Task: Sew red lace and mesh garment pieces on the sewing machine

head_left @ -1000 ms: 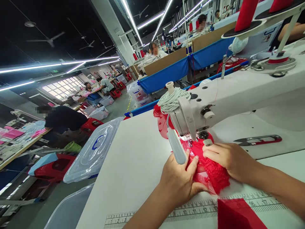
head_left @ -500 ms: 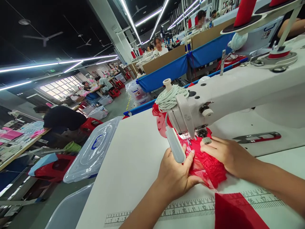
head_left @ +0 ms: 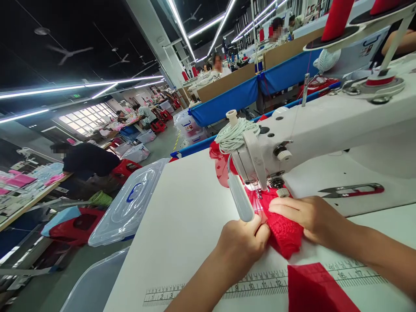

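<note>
Red lace fabric lies beneath the needle area of a white sewing machine, with a sheer part on its left side. My left hand is closed on the sheer edge, thumb and fingers pinched together just below the grey-white lamp. On the other side, my right hand rests on the lace close to the presser foot. Its fingers lie stretched forward over the cloth, the thumb tucked low by the lace's edge. More sheer red cloth spreads behind the machine head.
Thread snips lie on the machine bed. A printed ruler runs along the table's front, partly under a red fabric piece. Left of the table stands a lidded clear bin. Red thread cones stand above the machine; other people sit farther off.
My left hand has gone from spread flat on the sheer cloth to pinching its edge, slightly lower. My right hand has shifted a little left. The lace has drawn narrower.
</note>
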A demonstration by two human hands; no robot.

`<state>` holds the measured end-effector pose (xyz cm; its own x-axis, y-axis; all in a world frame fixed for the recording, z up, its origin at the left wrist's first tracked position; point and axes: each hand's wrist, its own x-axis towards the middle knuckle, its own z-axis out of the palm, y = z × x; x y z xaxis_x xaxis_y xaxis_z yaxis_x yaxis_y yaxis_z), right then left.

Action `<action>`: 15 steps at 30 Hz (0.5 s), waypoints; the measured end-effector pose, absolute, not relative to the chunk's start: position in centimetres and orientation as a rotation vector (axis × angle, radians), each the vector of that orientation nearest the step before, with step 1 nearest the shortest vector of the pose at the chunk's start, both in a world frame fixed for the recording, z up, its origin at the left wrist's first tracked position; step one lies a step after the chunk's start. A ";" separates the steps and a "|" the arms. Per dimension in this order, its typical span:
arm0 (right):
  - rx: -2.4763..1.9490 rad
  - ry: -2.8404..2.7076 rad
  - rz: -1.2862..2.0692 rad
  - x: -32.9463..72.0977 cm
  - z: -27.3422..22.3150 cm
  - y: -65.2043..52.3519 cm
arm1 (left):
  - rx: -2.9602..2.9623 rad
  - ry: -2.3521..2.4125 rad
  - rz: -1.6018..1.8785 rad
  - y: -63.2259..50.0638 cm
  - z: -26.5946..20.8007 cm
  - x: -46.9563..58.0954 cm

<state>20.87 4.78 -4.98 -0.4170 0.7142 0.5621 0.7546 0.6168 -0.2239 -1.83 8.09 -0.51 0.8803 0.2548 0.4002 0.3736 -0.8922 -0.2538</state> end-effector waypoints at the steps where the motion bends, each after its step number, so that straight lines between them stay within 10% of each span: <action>1: -1.131 -2.236 -0.045 20.8 -4.9 4.8 | -2.720 -0.477 -0.523 8.2 -0.6 -1.9; 15: -1.170 -1.804 0.605 20.3 -3.5 5.4 | -3.763 -1.540 -0.603 10.2 1.4 -0.6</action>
